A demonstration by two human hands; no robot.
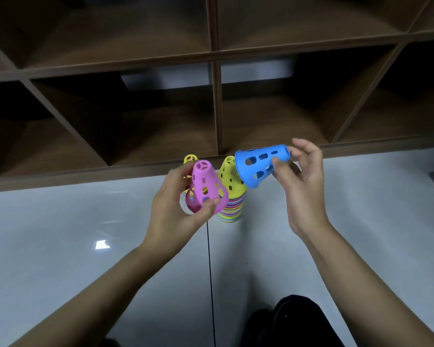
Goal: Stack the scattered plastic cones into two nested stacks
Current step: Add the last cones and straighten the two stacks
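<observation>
**Two cones in hand above two stacks.** We see the left hand (171,209) gripping a pink cone (204,186) near its wide rim, thumb in front and fingers behind, with the narrow end up and tilted slightly. The right hand (306,186) pinches a blue cone (261,164) by its narrow end between thumb and fingers. This cone lies almost sideways, its open mouth facing down and toward the left hand. The two cones are near each other but apart.

Just beyond the hands, two striped nested stacks stand on the floor (85,234). The left stack (190,159) is largely hidden behind the pink cone. The right stack (232,206) stands between the hands, beneath the blue cone's mouth. Each stack is topped by a yellow cone, and a wooden shelf (216,53) runs behind them.

The two held cones are the only loose ones in view, so we judge the task to be near its end, with the placing of these two as the step in hand. Next, the blue cone must be turned mouth-down, centred over the right stack's tip and lowered. The pink cone needs only a short carry forward onto the left stack.
</observation>
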